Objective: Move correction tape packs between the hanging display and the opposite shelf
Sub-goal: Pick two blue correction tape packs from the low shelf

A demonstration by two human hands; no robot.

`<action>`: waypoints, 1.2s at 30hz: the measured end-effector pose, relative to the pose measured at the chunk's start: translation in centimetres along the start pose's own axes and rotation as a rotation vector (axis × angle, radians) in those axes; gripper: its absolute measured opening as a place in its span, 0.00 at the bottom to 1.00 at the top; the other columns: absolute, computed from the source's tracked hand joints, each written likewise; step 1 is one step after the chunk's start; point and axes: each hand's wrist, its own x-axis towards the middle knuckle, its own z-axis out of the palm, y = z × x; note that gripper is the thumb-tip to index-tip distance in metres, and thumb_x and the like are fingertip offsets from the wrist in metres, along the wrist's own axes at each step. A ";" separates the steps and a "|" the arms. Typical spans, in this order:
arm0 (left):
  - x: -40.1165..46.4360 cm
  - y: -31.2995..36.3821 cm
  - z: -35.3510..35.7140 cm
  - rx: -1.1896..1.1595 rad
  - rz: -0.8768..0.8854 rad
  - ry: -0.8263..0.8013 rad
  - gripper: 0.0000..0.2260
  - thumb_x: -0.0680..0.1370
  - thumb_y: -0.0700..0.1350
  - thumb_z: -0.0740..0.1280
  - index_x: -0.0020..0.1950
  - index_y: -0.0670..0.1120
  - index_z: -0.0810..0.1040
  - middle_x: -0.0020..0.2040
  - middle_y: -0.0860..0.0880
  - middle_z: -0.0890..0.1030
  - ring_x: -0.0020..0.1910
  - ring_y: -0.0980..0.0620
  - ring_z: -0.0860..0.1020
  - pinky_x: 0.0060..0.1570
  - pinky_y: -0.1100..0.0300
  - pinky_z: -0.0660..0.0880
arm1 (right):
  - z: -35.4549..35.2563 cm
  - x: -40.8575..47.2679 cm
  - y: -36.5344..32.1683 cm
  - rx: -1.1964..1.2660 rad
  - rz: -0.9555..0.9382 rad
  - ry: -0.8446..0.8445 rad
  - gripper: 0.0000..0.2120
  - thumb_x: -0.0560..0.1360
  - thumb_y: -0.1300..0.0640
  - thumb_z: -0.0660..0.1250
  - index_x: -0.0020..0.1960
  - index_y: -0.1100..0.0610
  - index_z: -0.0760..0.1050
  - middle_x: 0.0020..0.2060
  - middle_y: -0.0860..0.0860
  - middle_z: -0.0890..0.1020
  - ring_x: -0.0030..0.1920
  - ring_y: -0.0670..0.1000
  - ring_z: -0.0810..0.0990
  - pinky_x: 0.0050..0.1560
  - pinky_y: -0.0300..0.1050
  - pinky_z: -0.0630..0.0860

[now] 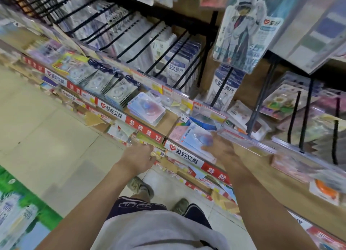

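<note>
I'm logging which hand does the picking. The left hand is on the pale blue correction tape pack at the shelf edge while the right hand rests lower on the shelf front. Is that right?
The hands are swapped. In the head view the right hand is on the pale blue correction tape pack at the shelf edge, while the left hand rests lower on the shelf front.

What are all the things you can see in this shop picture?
Held pack: one, pale blue and pink, in the right hand at the shelf's front edge.
Stack of packs: several, blue and pink, on the shelf.
Clear-fronted packs: three rows, grey-white, further left.
Hooks: many, black, above the shelf.
Cartoon figure card: one, white suit, hanging upper right.
Shelf strip: red and white.
Floor: cream tiles.
Left hand: at the lower shelf edge.
Right hand: grips the held pack.
</note>
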 end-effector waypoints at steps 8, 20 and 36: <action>0.8 4.7 -0.2 0.145 0.162 -0.061 0.16 0.83 0.53 0.60 0.65 0.44 0.75 0.59 0.43 0.81 0.58 0.42 0.79 0.53 0.51 0.76 | 0.9 0.6 1.4 0.320 0.085 0.117 0.27 0.75 0.44 0.74 0.69 0.54 0.74 0.62 0.56 0.80 0.50 0.53 0.76 0.38 0.39 0.70; 3.6 9.0 0.3 0.080 0.155 -0.112 0.19 0.83 0.54 0.61 0.68 0.45 0.74 0.61 0.43 0.80 0.60 0.43 0.78 0.57 0.53 0.74 | 1.3 -2.7 7.3 0.773 -0.144 0.220 0.07 0.75 0.61 0.75 0.40 0.54 0.80 0.32 0.43 0.82 0.34 0.43 0.79 0.38 0.39 0.73; 6.9 17.9 6.3 -1.407 -0.555 -0.159 0.37 0.65 0.67 0.78 0.61 0.44 0.70 0.51 0.44 0.81 0.43 0.44 0.83 0.37 0.53 0.79 | 5.0 -9.2 15.5 1.041 -0.084 0.451 0.07 0.76 0.58 0.74 0.47 0.63 0.82 0.34 0.47 0.82 0.31 0.39 0.78 0.34 0.32 0.72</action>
